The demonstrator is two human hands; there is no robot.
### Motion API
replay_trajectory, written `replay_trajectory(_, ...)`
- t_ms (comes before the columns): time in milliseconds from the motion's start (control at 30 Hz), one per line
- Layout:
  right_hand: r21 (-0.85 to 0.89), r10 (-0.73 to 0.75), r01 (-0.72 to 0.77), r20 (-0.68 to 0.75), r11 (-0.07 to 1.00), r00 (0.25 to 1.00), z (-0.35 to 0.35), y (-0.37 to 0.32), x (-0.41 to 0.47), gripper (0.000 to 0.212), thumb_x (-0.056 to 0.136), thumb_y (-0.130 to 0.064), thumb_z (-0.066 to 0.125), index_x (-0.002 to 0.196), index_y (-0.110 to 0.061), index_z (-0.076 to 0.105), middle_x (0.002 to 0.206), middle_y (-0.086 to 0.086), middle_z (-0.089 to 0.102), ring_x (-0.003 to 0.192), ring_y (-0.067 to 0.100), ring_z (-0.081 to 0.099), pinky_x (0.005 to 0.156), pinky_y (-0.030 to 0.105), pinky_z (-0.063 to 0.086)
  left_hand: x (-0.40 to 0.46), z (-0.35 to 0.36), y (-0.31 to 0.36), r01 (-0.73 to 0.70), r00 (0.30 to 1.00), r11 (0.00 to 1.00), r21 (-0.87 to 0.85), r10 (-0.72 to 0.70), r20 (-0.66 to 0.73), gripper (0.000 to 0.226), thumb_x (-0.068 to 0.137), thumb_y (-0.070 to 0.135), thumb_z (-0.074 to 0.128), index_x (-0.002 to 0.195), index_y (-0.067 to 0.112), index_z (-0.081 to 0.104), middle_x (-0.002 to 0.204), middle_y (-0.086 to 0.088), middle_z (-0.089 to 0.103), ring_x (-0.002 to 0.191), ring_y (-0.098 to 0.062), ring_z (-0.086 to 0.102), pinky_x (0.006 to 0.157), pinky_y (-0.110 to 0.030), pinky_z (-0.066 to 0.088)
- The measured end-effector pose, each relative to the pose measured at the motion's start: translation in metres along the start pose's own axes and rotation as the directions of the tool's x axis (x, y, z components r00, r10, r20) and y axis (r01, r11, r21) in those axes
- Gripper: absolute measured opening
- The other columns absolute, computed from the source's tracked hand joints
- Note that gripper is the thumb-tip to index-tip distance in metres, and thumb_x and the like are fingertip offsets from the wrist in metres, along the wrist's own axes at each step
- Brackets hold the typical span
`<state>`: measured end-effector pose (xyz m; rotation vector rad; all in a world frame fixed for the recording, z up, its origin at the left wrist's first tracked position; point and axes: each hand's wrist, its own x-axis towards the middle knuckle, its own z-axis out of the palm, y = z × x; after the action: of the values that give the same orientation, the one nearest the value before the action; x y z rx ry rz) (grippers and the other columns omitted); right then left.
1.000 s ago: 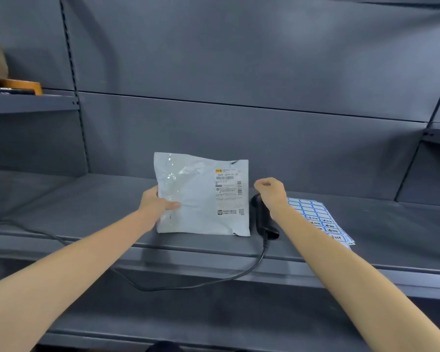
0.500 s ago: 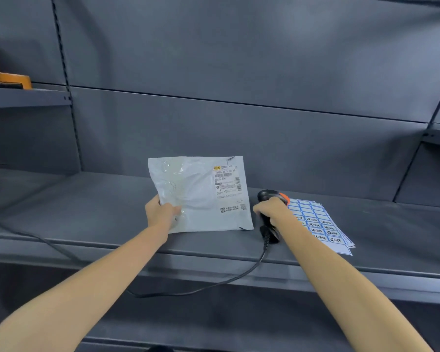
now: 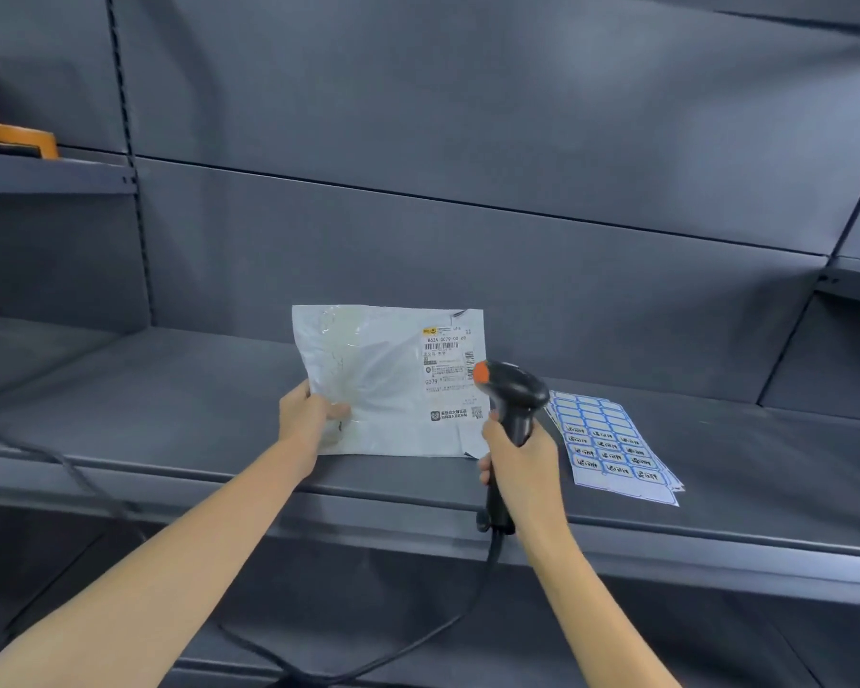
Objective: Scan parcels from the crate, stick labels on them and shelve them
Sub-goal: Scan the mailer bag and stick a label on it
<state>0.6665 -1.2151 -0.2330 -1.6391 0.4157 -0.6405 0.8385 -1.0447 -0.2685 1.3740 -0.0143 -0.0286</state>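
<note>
A white plastic parcel (image 3: 378, 374) with a printed shipping label (image 3: 449, 360) on its right half stands tilted over the grey shelf (image 3: 170, 404). My left hand (image 3: 305, 419) pinches its lower left corner. My right hand (image 3: 515, 459) grips the handle of a black barcode scanner (image 3: 510, 389) with an orange tip. The scanner's head sits just right of the parcel, level with the shipping label. A sheet of blue-edged stickers (image 3: 611, 446) lies flat on the shelf to the right of the scanner.
The scanner's black cable (image 3: 368, 662) hangs down in a loop below the shelf edge. Another cable (image 3: 60, 469) runs over the shelf's left front. An upper shelf at the far left carries an orange-brown object (image 3: 18, 136).
My right hand has lifted the scanner off the shelf and raised it beside the parcel's label. My left hand still holds the parcel, now a little nearer to me.
</note>
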Motion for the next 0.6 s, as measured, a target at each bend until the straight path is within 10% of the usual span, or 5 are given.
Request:
replay_trajectory(267, -0.037, -0.049, 0.049, 0.006, 0.998, 0.999, 0.012, 0.005, -0.006, 0.004, 0.09, -0.018, 0.054, 0.088, -0.014, 0.054, 0.061, -0.002, 0.05, 0.051, 0.013, 0.047, 0.05, 0.024, 0.044, -0.006, 0.0, 0.004, 0.009, 0.998, 0.991, -0.131, -0.001, 0.061, 0.026, 0.078, -0.001, 0.064, 0.087, 0.022, 0.072, 0.096, 0.002, 0.073, 0.088, -0.026, 0.065, 0.062, -0.03, 0.047)
replay_trajectory(600, -0.053, -0.045, 0.046, 0.018, 0.998, 0.999, 0.014, 0.008, -0.004, 0.008, 0.088, -0.02, 0.053, 0.08, -0.018, 0.052, 0.061, -0.001, 0.049, 0.052, 0.014, 0.043, 0.053, 0.028, 0.042, -0.007, 0.001, 0.002, -0.006, 0.997, 0.991, -0.132, 0.016, 0.076, 0.02, 0.08, 0.006, 0.067, 0.093, 0.02, 0.072, 0.105, -0.003, 0.073, 0.095, -0.029, 0.066, 0.07, -0.033, 0.048)
